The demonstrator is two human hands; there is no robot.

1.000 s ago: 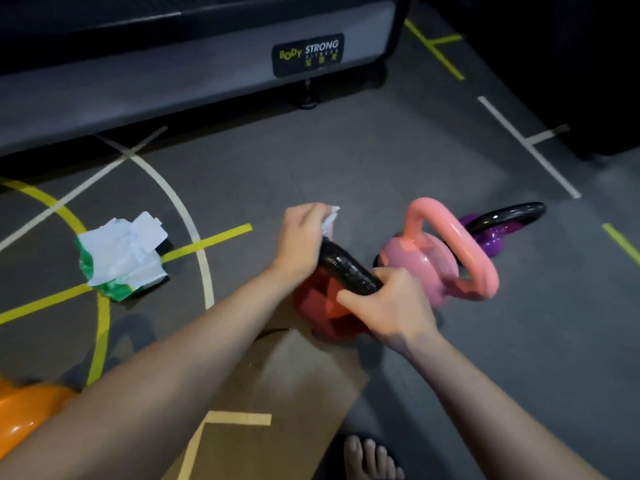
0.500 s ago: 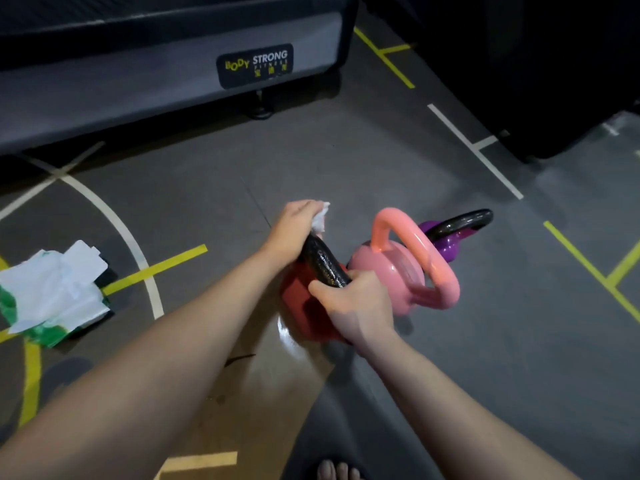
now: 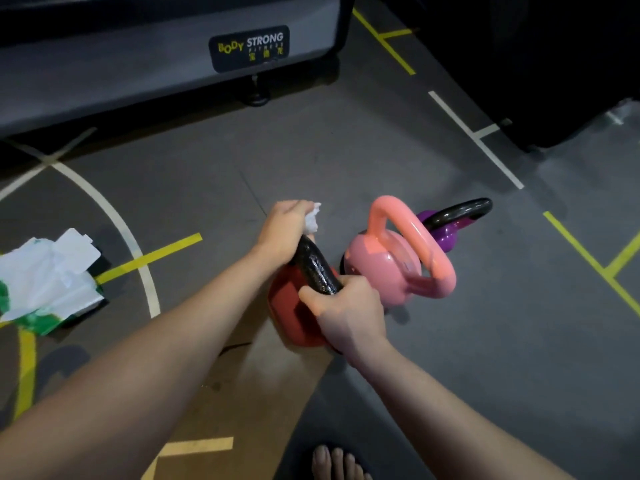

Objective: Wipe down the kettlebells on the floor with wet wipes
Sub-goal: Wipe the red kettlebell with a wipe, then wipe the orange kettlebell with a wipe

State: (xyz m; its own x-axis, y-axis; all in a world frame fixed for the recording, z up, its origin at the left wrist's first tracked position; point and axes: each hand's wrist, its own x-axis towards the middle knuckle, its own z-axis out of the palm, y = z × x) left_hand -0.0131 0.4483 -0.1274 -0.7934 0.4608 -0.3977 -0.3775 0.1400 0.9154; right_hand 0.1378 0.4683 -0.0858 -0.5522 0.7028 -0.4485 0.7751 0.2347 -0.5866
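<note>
Barely moved since before, the left hand [image 3: 285,228] pinches a wet wipe [image 3: 311,218] round the black handle [image 3: 317,268] of the red kettlebell [image 3: 287,306], the right hand [image 3: 349,313] gripping its near end; next, likely a drag along its length.

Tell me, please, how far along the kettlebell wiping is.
Done: nothing clearly finished, though the black handle of the red kettlebell glistens wet. In hand: the left hand holds a wet wipe at that handle's top while the right hand grips it lower. Left: the pink kettlebell and purple kettlebell beside it, touched by neither hand.
</note>
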